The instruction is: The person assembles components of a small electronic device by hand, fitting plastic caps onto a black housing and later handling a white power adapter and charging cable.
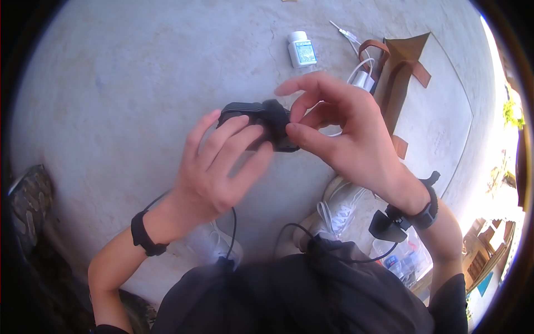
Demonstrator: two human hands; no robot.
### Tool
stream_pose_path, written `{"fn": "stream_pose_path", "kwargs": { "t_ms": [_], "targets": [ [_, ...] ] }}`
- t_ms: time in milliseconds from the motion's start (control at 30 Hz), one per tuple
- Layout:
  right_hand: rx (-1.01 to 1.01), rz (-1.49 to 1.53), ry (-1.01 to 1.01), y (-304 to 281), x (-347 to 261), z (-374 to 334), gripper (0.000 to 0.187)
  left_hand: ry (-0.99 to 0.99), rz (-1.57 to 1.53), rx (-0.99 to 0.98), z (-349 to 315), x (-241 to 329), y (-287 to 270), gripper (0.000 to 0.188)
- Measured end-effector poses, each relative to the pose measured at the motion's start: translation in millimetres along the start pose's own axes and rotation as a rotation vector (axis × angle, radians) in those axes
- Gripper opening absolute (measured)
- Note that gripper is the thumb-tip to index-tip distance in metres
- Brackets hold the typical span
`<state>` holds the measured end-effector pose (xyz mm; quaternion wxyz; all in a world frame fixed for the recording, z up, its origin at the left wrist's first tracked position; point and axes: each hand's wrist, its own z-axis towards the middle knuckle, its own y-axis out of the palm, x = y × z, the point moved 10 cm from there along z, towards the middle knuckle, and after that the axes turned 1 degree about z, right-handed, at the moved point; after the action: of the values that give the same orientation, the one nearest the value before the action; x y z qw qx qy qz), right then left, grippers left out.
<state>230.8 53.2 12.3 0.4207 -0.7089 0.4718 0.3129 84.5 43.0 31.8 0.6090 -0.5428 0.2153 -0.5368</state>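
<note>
Between my hands is a black, ridged, box-like device, with a dark strap or flap across its right part; its exact kind I cannot make out. My left hand spreads its fingers apart over the near left side of the device, slightly blurred, fingertips at its surface. At the device's right end, my right hand pinches the edge of the dark flap between thumb and fingers, index finger raised and bent. Both wrists wear black bands, and a dark attachment with a cable hangs by the right one.
On the pale concrete floor stands a white bottle with a blue label. Right of it lie a white cable and a bag with brown handles. A clear plastic tub, cardboard and my white shoes are nearer.
</note>
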Motion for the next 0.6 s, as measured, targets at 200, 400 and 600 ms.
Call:
{"fn": "stream_pose_path", "kwargs": {
  "t_ms": [200,400,600],
  "targets": [
    [0.016,0.061,-0.062,2.0,0.2,-1.2,0.048,0.015,0.024,0.032,1.2,-0.9,0.9,0.030],
    [-0.074,0.136,-0.131,9.6,-1.4,1.0,0.047,0.013,0.022,0.031,0.4,-3.7,2.0,0.031],
    [0.022,0.010,-0.193,0.3,-3.8,2.6,0.041,0.004,-0.001,0.042,-3.0,-7.6,5.1,0.031]
  ]
}}
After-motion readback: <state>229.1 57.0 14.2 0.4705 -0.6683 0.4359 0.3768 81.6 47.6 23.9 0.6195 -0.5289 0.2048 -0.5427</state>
